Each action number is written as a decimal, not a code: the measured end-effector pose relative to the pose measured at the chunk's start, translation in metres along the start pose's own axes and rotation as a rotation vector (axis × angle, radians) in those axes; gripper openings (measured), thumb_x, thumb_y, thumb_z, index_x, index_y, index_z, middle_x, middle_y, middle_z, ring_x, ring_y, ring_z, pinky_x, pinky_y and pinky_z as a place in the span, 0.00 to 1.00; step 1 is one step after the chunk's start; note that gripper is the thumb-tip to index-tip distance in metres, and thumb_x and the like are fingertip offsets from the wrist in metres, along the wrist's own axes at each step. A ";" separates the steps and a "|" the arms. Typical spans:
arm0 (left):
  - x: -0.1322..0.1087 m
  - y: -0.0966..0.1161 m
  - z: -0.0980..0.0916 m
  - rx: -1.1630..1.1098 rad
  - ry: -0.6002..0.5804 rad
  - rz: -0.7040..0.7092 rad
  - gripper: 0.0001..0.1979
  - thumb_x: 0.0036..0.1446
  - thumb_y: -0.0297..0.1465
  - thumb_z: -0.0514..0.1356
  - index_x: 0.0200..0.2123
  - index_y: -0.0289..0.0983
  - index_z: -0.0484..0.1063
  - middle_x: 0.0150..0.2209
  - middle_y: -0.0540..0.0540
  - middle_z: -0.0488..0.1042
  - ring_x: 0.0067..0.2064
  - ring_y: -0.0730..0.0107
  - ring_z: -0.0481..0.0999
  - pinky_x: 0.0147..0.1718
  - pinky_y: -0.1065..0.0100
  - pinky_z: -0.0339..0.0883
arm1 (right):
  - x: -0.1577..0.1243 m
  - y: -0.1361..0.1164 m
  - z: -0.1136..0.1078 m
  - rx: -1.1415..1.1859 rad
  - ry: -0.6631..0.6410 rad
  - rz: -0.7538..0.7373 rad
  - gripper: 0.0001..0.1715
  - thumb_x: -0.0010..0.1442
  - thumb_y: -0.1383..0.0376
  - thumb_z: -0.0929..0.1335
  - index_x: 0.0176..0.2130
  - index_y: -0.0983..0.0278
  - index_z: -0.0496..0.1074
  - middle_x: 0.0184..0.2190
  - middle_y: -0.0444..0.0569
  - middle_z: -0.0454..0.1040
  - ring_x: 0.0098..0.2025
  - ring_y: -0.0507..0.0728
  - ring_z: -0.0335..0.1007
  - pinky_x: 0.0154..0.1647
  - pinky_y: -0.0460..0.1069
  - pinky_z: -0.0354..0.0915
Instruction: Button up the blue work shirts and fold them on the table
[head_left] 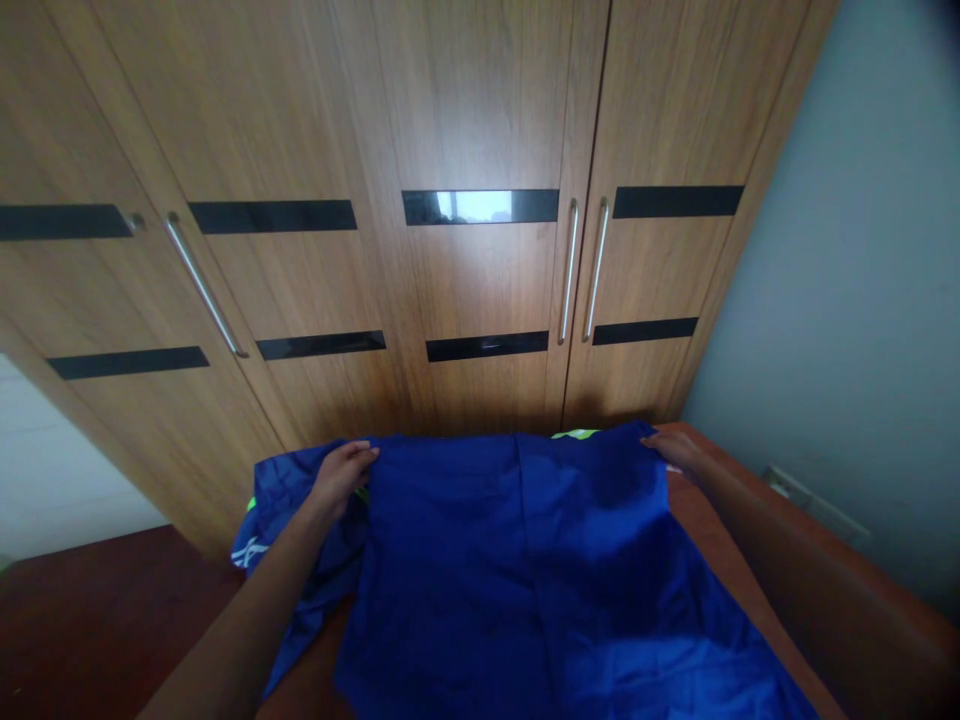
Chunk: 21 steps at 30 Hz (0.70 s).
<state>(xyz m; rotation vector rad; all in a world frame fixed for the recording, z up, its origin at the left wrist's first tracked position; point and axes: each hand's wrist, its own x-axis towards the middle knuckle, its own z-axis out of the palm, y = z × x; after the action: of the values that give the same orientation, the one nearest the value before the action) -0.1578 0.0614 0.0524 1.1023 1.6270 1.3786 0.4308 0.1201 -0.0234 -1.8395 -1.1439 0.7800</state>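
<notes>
A plain blue garment [457,560] hangs spread between my two hands, with a straight upper edge and a seam down its middle. Its kind is not clear. My left hand [346,474] is closed on its upper left corner, thumb against the cloth. At the upper right corner, my right hand [671,447] pinches the same cloth. Behind and to the left lies a second blue piece of clothing [289,485] with white and lime green markings, partly hidden by my left arm and the held garment. The lower part of the held garment runs out of view.
A wooden wardrobe [480,290] with black strips and metal handles [595,270] stands just in front. Below the clothes is a reddish-brown surface [720,510]. A grey wall [847,300] with a socket plate [814,500] rises at the right. Dark red floor [97,610] shows at lower left.
</notes>
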 end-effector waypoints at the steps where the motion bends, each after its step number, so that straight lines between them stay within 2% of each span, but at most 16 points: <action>1: 0.001 -0.003 -0.001 -0.003 0.023 -0.008 0.18 0.30 0.39 0.70 0.24 0.36 0.71 0.19 0.54 0.69 0.20 0.74 0.66 0.19 0.74 0.56 | -0.001 0.003 -0.001 -0.003 0.011 0.022 0.10 0.47 0.59 0.72 0.24 0.65 0.76 0.18 0.47 0.73 0.23 0.55 0.69 0.22 0.46 0.62; 4: 0.005 -0.012 -0.001 -0.020 0.112 -0.028 0.16 0.31 0.36 0.69 0.24 0.36 0.70 0.17 0.56 0.66 0.18 0.77 0.63 0.17 0.75 0.54 | -0.001 0.010 -0.005 0.007 0.054 0.060 0.13 0.50 0.56 0.70 0.28 0.63 0.77 0.19 0.47 0.74 0.26 0.57 0.72 0.24 0.47 0.65; 7: 0.007 -0.017 0.001 -0.057 0.121 -0.046 0.13 0.35 0.35 0.68 0.25 0.37 0.70 0.16 0.56 0.66 0.18 0.77 0.63 0.18 0.75 0.55 | -0.002 0.014 -0.005 0.038 0.053 0.072 0.17 0.52 0.52 0.68 0.33 0.63 0.77 0.23 0.48 0.76 0.31 0.59 0.74 0.26 0.47 0.67; 9: 0.004 -0.017 0.003 -0.089 0.063 -0.066 0.12 0.37 0.35 0.67 0.26 0.37 0.71 0.19 0.54 0.69 0.21 0.74 0.68 0.20 0.74 0.59 | -0.007 0.018 -0.004 0.070 0.014 0.090 0.22 0.54 0.49 0.67 0.37 0.64 0.76 0.27 0.50 0.78 0.33 0.59 0.75 0.28 0.48 0.68; 12: -0.007 -0.012 0.001 -0.123 -0.068 -0.108 0.15 0.38 0.35 0.68 0.31 0.37 0.73 0.26 0.48 0.75 0.30 0.69 0.75 0.29 0.71 0.67 | -0.024 0.029 -0.004 0.116 -0.097 0.143 0.25 0.56 0.46 0.65 0.39 0.64 0.75 0.33 0.53 0.79 0.35 0.59 0.76 0.31 0.49 0.70; 17: -0.035 -0.011 0.001 -0.097 -0.211 -0.177 0.27 0.38 0.35 0.71 0.45 0.40 0.72 0.39 0.45 0.78 0.39 0.65 0.77 0.36 0.66 0.68 | -0.064 0.048 -0.004 0.148 -0.281 0.218 0.24 0.55 0.47 0.67 0.37 0.64 0.75 0.36 0.55 0.80 0.36 0.59 0.77 0.37 0.51 0.72; 19: -0.044 -0.012 0.005 -0.069 -0.235 -0.179 0.28 0.37 0.33 0.71 0.45 0.38 0.71 0.39 0.44 0.78 0.38 0.66 0.77 0.38 0.66 0.69 | -0.077 0.053 -0.005 0.168 -0.359 0.176 0.22 0.54 0.48 0.68 0.37 0.63 0.75 0.38 0.54 0.80 0.39 0.59 0.77 0.39 0.50 0.71; 21: -0.048 -0.013 0.009 -0.044 -0.216 -0.168 0.26 0.36 0.30 0.70 0.42 0.35 0.71 0.32 0.46 0.77 0.34 0.68 0.76 0.37 0.67 0.68 | -0.085 0.057 -0.009 0.155 -0.379 0.100 0.21 0.53 0.49 0.69 0.34 0.64 0.75 0.37 0.53 0.80 0.39 0.60 0.77 0.39 0.50 0.71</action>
<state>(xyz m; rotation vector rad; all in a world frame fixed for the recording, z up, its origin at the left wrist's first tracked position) -0.1334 0.0194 0.0379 1.0264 1.4899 1.1402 0.4275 0.0254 -0.0622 -1.6713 -1.1904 1.2798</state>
